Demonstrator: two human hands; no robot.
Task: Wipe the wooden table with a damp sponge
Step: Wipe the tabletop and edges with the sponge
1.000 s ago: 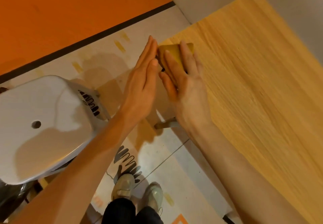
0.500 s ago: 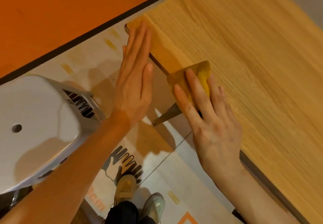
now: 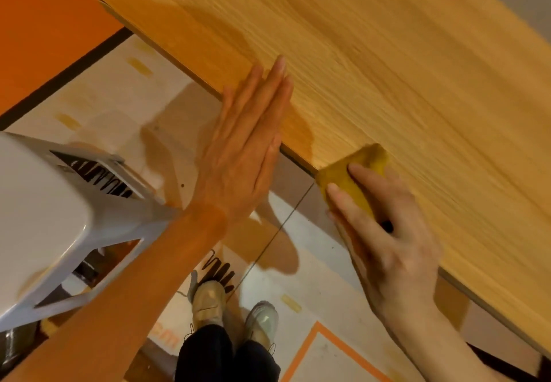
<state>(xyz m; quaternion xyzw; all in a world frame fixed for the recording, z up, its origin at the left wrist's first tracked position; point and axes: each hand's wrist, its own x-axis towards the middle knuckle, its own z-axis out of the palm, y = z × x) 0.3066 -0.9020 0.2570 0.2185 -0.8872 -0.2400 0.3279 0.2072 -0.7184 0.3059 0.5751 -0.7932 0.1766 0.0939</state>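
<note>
The yellow rectangular sponge (image 3: 354,173) sits at the near edge of the light wooden counter (image 3: 387,53), pressed flat under the right hand (image 3: 387,232), fingers spread over it. Beside that edge, the left hand (image 3: 247,149) is flat, fingers together, holding nothing.

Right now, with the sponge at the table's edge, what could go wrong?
The yellow sponge overhangs the wooden table edge under the right hand; it could slip off or drip onto the floor. The left hand, flat and open at the edge, may get bumped. The white stool crowds that side.
</note>
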